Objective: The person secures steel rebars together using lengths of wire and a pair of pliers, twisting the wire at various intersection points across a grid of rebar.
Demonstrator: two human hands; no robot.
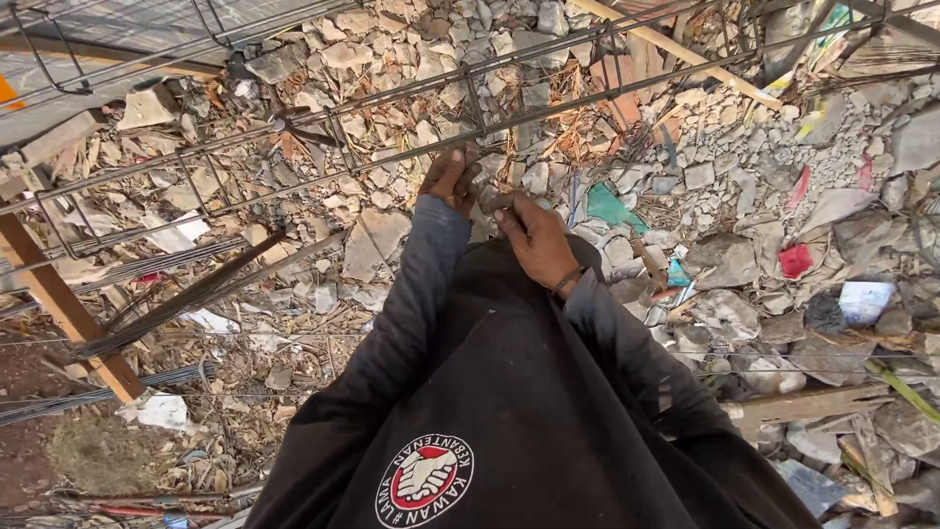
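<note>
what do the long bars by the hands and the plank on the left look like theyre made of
The long bars look like steel: thin, dark, dull, with rusty brown patches, tied by square loops into a cage. The plank looks like bare wood: orange-brown, matte, square-edged, unpainted. Both hands, left and right, are just below the bars.

The ground [294, 323] is bare earth buried under grey broken rubble [685, 167], thickest at the far side and right. Scraps of paper and plastic [795, 261] lie among it, a wooden plank [803, 404] at the near right, dry straw [108, 453] near left.
</note>
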